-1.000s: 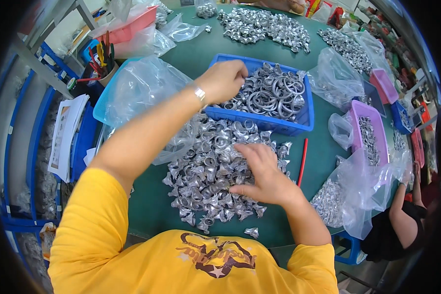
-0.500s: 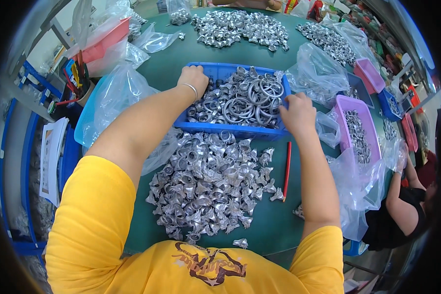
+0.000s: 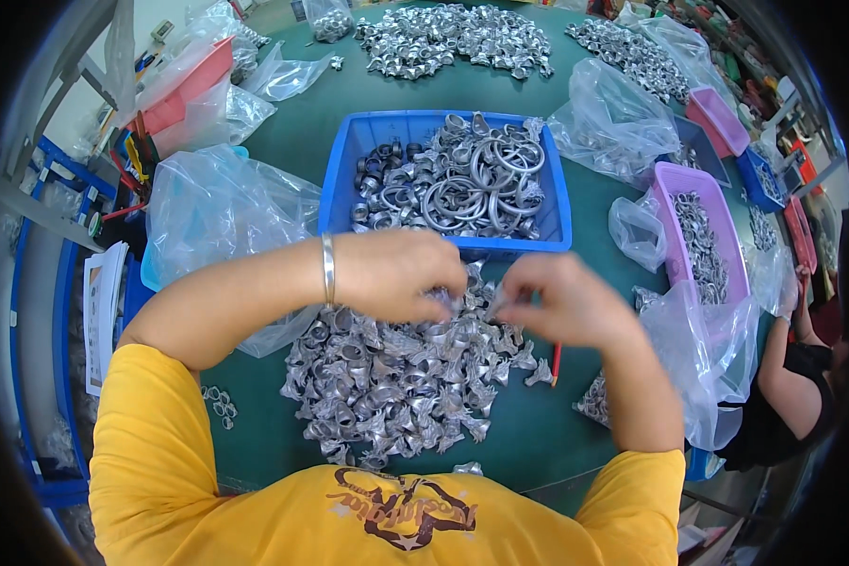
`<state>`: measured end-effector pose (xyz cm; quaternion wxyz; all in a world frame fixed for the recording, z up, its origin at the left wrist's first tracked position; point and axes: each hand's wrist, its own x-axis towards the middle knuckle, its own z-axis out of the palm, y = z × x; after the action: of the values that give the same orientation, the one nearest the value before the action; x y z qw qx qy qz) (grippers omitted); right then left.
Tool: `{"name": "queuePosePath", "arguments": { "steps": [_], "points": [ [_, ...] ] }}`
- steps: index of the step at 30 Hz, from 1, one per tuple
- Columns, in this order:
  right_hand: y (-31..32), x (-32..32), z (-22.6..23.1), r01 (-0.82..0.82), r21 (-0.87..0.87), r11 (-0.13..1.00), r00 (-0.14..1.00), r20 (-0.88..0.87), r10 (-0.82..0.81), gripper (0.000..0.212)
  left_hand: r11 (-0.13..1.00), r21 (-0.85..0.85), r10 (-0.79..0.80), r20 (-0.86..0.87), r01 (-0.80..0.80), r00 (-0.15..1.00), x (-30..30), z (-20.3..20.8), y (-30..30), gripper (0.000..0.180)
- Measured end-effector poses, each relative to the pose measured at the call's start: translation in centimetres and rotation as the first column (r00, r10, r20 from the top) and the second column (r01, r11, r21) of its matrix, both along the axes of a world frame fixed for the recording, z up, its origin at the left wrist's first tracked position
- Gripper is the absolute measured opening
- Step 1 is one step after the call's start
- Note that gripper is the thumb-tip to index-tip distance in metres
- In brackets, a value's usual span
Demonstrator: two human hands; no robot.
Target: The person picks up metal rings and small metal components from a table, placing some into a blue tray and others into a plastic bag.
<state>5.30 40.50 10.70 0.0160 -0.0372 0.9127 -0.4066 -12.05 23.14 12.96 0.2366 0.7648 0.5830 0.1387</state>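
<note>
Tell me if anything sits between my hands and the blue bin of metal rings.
Nothing visible does. Left hand and right hand work over the pile of small metal parts, right at the near wall of the blue bin.

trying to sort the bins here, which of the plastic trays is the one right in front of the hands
The blue tray with the large metal rings sits just beyond both hands. The purple trays lie off to the person's right, and the red one far left.
</note>
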Motion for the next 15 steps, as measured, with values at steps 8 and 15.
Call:
{"name": "queuePosePath", "arguments": {
  "steps": [8, 15],
  "points": [
    [5.7, -6.4, -0.8, 0.606, 0.135, 0.784, 0.717, -0.519, -0.465, 0.012, 0.787, 0.258, 0.600, -0.103, -0.561, 0.794, -4.9, -2.2, 7.7, 0.051],
    [9.7, -14.3, -5.4, 0.801, 0.280, 0.529, 0.597, -0.429, -0.678, 0.031, 0.860, 0.172, 0.509, -0.363, -0.480, 0.780, -8.1, -4.3, 12.8, 0.078]
  ]
}}
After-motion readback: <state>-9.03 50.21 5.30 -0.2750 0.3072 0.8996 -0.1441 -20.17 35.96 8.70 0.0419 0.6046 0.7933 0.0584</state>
